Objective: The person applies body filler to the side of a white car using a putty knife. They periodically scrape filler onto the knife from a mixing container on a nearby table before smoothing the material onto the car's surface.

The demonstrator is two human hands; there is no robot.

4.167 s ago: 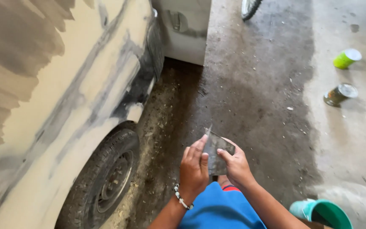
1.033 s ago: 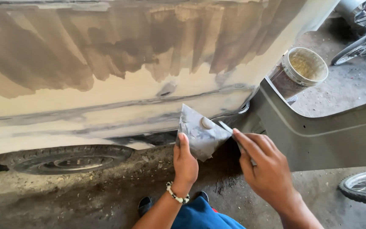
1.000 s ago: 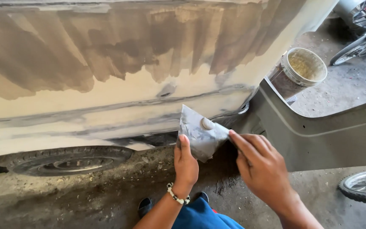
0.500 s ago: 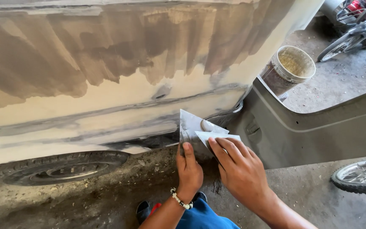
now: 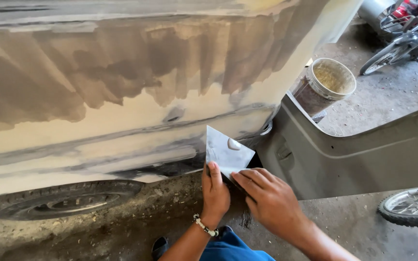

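Observation:
My left hand (image 5: pixel 215 192) and my right hand (image 5: pixel 266 203) both hold a grey sheet of sandpaper (image 5: pixel 226 152) folded at its lower edge, with a wet blob on its face. The sheet is raised in front of the lower side of a car body (image 5: pixel 122 87) coated in pale filler with brown wet streaks. My left thumb lies along the sheet's left edge; my right fingers pinch its folded lower corner. A beaded bracelet (image 5: pixel 205 226) sits on my left wrist.
A car tyre (image 5: pixel 64 199) stands at lower left on dirty ground. A detached grey panel (image 5: pixel 344 150) leans to the right. Behind it is a bucket (image 5: pixel 329 83) of pale stuff. A motorbike (image 5: pixel 407 34) is parked at upper right, another wheel (image 5: pixel 412 208) at right.
My right hand has slid in from the right and folded the sheet's lower corner over, closing onto it. The view has shifted slightly toward the car.

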